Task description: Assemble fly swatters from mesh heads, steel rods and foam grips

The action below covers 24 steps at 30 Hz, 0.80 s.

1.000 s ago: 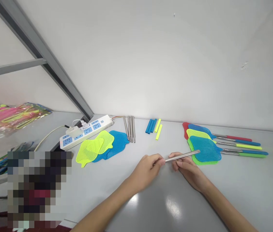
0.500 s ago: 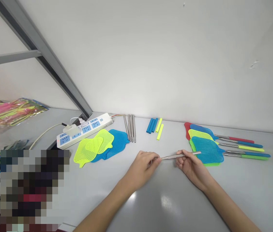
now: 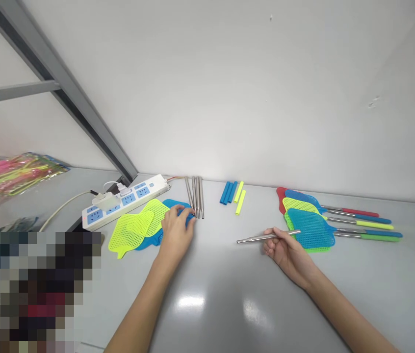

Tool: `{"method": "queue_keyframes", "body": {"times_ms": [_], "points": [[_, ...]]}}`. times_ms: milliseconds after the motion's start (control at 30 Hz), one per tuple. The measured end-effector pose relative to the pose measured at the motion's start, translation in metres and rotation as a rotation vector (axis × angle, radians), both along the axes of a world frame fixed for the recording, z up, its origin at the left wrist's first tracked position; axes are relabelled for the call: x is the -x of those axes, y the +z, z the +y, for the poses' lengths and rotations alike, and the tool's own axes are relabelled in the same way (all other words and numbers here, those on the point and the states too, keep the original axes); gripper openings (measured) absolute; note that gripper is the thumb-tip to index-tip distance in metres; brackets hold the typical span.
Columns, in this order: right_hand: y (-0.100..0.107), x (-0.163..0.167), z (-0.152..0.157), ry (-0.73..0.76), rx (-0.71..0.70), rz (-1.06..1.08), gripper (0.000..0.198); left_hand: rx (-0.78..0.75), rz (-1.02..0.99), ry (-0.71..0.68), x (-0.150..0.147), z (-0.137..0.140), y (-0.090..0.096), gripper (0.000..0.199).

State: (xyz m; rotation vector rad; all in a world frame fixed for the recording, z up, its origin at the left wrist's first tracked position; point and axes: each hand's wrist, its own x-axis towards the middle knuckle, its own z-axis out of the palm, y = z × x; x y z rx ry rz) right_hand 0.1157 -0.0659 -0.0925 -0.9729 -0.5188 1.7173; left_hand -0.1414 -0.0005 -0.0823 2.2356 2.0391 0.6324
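My right hand (image 3: 284, 250) is closed around a metal telescopic rod (image 3: 249, 239), held nearly level above the table. My left hand (image 3: 177, 230) reaches over the blue fly swatter heads (image 3: 173, 202), its fingers bent and apart, with blue mesh showing between thumb and fingers. Whether the fingertips touch the mesh I cannot tell. Beside it lie yellow fly swatter heads (image 3: 130, 230), partly overlapping the blue ones. Several more metal rods (image 3: 198, 196) lie just beyond my left fingertips. Blue sleeves (image 3: 228, 192) and yellow sleeves (image 3: 240, 202) rest on the table farther right.
Several fly swatters with handles (image 3: 312, 230) are stacked at the right. A white power strip (image 3: 134, 196) with plugs and cables lies at the back left. Bagged colourful goods (image 3: 16, 174) sit at the far left, near a blurred-out area. A wall closes off the back.
My left hand has let go of the rod's end and moved left to the blue fly swatter heads. My right hand still holds the rod in nearly the same place.
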Motion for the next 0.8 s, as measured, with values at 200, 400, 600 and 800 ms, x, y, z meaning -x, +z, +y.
{"method": "queue_keyframes", "body": {"times_ms": [200, 400, 600, 800], "points": [[0.002, -0.007, 0.007, 0.092, 0.024, 0.016, 0.022, 0.055, 0.004, 0.02, 0.004, 0.003, -0.003, 0.022], [-0.003, -0.006, 0.016, 0.091, 0.003, 0.079, 0.022, 0.045, 0.027, 0.143, 0.016, 0.008, 0.004, 0.034], [-0.007, 0.0, 0.022, 0.06, -0.042, 0.116, 0.019, 0.174, 0.052, 0.404, 0.038, 0.011, 0.013, 0.056], [-0.007, 0.001, 0.025, 0.08, -0.05, 0.121, 0.021, 0.341, 0.058, 0.619, 0.072, 0.011, 0.026, 0.072]]}}
